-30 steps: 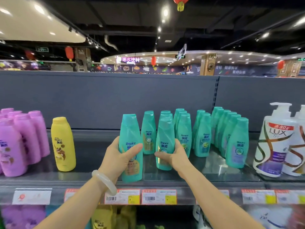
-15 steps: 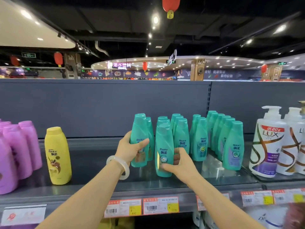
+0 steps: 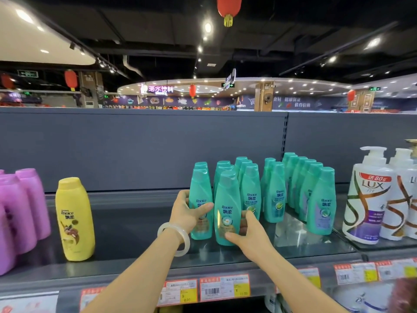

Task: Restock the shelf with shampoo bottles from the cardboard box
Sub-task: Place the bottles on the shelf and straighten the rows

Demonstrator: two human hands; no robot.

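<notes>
**A:** What's hard to read in your head view right now?

**B:** Plenty. Your left hand [image 3: 186, 213] has a grip on a teal shampoo bottle [image 3: 200, 204]: thumb across the front label, fingers curled round the far side where you can't see them. Your right hand [image 3: 247, 231] holds the front teal bottle [image 3: 226, 213] low down, thumb under the label, fingers wrapped round its right side, and it covers the base of the bottle just behind. Both bottles stand upright on the shelf [image 3: 126, 227], touching, at the left end of the teal rows [image 3: 300, 188]. Those rows overlap so much that you can't count them. Left of the yellow bottle [image 3: 74, 219], the purple bottles [image 3: 20, 213] are cut off by the frame edge; far right of it, the white pump bottles [image 3: 370, 195] are cropped too. The price tags [image 3: 223, 288] are too blurry to read.

**A:** And versus half a second ago?

**B:** Your left bottle has gone from tilted to upright, snug beside the front one. Your right hand has slid lower on its bottle. The bangle [image 3: 174, 239] stays on your left wrist.
</notes>
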